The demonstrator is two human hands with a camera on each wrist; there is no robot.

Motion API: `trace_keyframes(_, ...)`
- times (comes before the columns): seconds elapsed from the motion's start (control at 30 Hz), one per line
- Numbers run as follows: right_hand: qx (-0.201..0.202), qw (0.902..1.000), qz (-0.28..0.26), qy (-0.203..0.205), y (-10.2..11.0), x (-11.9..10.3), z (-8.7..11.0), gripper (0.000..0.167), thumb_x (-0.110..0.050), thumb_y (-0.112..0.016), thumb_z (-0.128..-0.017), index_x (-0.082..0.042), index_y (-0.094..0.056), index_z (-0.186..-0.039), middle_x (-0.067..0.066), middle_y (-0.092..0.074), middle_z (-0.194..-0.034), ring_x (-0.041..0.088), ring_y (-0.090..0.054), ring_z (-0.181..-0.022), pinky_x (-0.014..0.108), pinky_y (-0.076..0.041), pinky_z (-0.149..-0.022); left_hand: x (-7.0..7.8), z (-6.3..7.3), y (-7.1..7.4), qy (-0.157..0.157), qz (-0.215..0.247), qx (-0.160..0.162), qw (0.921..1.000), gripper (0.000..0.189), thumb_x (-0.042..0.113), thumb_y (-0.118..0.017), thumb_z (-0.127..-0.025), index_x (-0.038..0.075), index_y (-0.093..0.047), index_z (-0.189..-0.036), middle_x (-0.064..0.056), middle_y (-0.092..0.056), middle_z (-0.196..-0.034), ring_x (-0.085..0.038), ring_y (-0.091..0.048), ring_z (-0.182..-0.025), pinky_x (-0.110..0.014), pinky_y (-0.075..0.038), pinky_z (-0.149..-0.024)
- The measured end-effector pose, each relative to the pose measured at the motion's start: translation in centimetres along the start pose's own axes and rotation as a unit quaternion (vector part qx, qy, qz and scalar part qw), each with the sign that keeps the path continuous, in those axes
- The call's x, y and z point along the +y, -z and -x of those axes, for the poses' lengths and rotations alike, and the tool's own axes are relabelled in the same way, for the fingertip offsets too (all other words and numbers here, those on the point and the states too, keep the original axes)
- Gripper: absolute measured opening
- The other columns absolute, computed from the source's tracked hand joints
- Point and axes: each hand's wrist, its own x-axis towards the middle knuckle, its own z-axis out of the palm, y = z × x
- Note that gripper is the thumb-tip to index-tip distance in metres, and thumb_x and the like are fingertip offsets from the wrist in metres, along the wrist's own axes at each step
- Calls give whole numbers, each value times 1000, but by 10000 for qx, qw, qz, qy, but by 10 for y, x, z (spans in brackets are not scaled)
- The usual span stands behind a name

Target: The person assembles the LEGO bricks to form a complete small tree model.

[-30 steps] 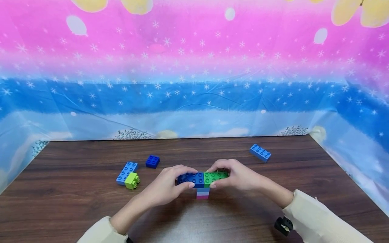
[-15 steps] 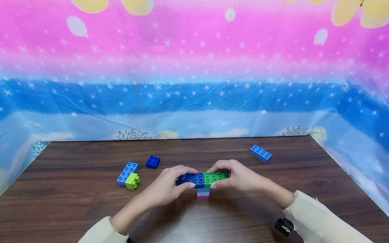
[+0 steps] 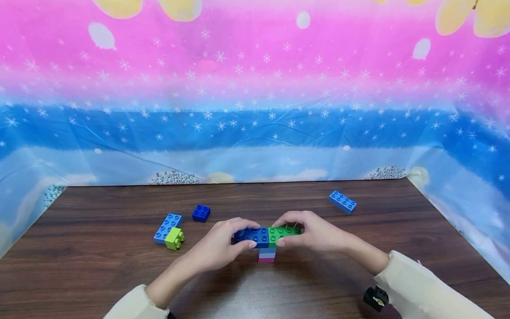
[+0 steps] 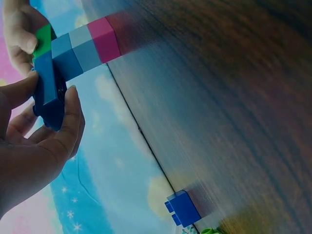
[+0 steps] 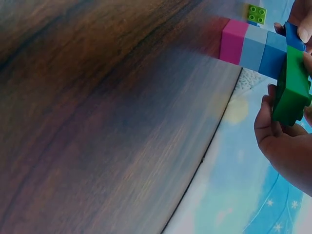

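Observation:
A small tower of stacked toy bricks (image 3: 266,255), pink at the bottom with light blue and blue above, stands upright on the table. Across its top lie a dark blue brick (image 3: 260,238) and a green brick (image 3: 275,238), end to end and touching, each jutting out sideways. My left hand (image 3: 220,243) pinches the dark blue brick between thumb and fingers. With thumb and fingers my right hand (image 3: 314,231) grips the green brick. In the left wrist view the dark blue brick (image 4: 48,83) overhangs the tower; the right wrist view shows the green brick (image 5: 291,87) doing likewise.
Left of the hands lie a light blue brick (image 3: 164,230), a lime green brick (image 3: 173,239) leaning against it on its side, and a small blue brick (image 3: 201,213). Another light blue brick (image 3: 342,202) lies at the back right. A printed cloth (image 3: 255,128) hangs behind the table.
Both hands keep the same hold on the dark blue and green bricks. Everything shifts only very slightly in the head view; no brick visibly moves on the table.

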Motion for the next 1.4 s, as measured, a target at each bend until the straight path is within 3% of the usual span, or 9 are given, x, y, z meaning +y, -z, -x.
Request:
trace_keyframes(0.2,110,9998,104,-98,9,4,5,31,-27,-53,-94,-9,-59,-118,-2,-61,-102,18,-56,-85,30,-47,-72,-1,0,-1,2,-30,8,10000,29,14,-59,-90,7,-58,-117,-7,-59,-112,-16,-55,-95,-35,-46,-78)
trace_keyframes(0.4,517,9961,656,-300,31,25,13,36,-31,-56,-92,-7,-58,-118,-4,-61,-98,15,-56,-86,31,-47,-73,-1,2,-2,17,-111,40,9999,29,14,-59,-90,7,-58,-118,-8,-58,-116,-22,-54,-106,-42,-43,-87)
trace_keyframes(0.57,905,9881,1069,-642,52,55,22,36,-32,-59,-89,-6,-60,-115,-4,-61,-97,15,-55,-87,32,-45,-73,-1,2,-2,16,-134,62,9999,29,14,-59,-90,7,-58,-118,-8,-58,-116,-23,-53,-108,-43,-42,-88)
trace_keyframes(0.77,1294,9738,1629,-916,72,85,33,29,-20,-63,-87,-3,-61,-110,1,-59,-90,16,-50,-76,32,-41,-65,-1,2,-3,-42,-208,102,9997,29,13,-60,-89,7,-58,-118,-7,-59,-115,-21,-54,-105,-41,-43,-86)
trace_keyframes(0.97,1676,9595,1914,-1209,82,104,39,36,-20,-65,-86,-1,-58,-115,17,-53,-106,32,-43,-94,45,-39,-74,0,2,-3,-17,-195,84,9998,29,14,-60,-89,8,-58,-118,-6,-59,-114,-20,-54,-103,-41,-44,-85)
trace_keyframes(1.07,1903,9531,1961,-1300,84,110,39,39,-20,-65,-85,0,-56,-117,21,-50,-107,37,-38,-99,50,-38,-75,0,2,-3,44,-154,58,9999,29,15,-59,-90,8,-58,-118,-6,-58,-116,-21,-54,-105,-41,-43,-86)
trace_keyframes(1.4,2083,9451,1921,-1630,94,123,39,43,-19,-64,-86,3,-52,-121,28,-46,-119,39,-36,-103,52,-35,-78,0,1,-4,89,-130,67,9999,30,15,-60,-90,8,-58,-118,-7,-58,-116,-22,-53,-106,-42,-43,-87)
